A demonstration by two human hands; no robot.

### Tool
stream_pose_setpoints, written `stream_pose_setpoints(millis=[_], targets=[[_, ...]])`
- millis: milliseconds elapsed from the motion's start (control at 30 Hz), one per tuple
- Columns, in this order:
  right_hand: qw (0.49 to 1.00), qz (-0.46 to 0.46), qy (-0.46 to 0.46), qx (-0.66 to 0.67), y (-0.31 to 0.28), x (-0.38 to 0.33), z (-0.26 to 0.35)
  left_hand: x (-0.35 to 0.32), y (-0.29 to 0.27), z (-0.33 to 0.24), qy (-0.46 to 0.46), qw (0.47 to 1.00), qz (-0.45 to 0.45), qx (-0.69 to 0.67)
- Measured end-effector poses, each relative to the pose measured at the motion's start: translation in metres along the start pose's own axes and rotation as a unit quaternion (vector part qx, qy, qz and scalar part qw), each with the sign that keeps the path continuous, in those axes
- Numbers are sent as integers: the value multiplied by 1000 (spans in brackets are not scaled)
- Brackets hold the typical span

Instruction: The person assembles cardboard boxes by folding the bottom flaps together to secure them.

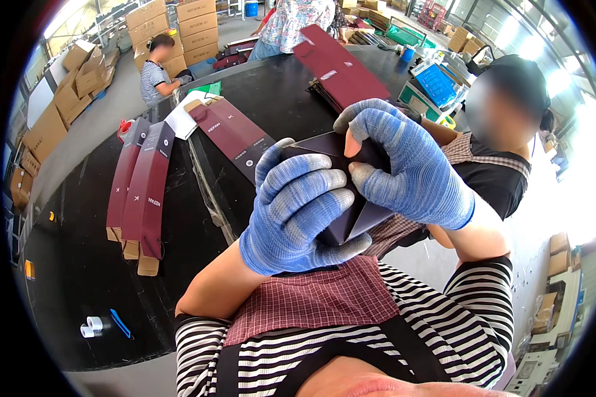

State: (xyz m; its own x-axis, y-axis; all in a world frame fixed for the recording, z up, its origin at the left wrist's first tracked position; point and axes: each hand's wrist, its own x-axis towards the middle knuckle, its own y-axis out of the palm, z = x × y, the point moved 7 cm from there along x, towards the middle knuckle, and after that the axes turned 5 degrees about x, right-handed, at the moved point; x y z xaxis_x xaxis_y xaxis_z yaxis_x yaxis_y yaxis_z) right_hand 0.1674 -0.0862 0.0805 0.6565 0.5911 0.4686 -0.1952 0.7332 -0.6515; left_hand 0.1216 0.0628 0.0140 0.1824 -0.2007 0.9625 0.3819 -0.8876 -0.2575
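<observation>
Close in front of me is the dark end of a carton point(341, 226), with flaps folded across it at angles. My left hand point(298, 208), in a blue knit glove with pale fingertips, wraps its fingers over the carton's left side. From the upper right my right hand point(407, 165), gloved alike, grips the far edge and a flap, thumb and forefinger bent close together. One bare fingertip shows through the glove. Most of the carton's body is hidden behind my hands. Just beyond my left hand, a flattened maroon carton point(235, 132) lies on the black table point(66, 264).
Two long maroon cartons point(146, 192) lie at left with brown end flaps out. More flat maroon cartons point(344, 73) are stacked at the far side. White rolls point(93, 324) and a blue cutter point(120, 324) lie near left. A co-worker point(503, 132) stands close at right; another person point(157, 73) sits beyond.
</observation>
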Motion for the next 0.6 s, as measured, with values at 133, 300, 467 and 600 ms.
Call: stream_pose_setpoints(millis=[133,300,467,600], targets=[[1000,12,1,2,2,0,0,0,-1,1,6,1000,2,-2],[998,15,-49,-36,5,0,5,-2,-2,-2,11,1000,-5,0],[999,28,-39,12,6,-3,-2,-1,-6,-2,10,1000,-10,-13],[992,1,-19,124,8,-6,-9,-4,-10,0,5,1000,-25,-10]])
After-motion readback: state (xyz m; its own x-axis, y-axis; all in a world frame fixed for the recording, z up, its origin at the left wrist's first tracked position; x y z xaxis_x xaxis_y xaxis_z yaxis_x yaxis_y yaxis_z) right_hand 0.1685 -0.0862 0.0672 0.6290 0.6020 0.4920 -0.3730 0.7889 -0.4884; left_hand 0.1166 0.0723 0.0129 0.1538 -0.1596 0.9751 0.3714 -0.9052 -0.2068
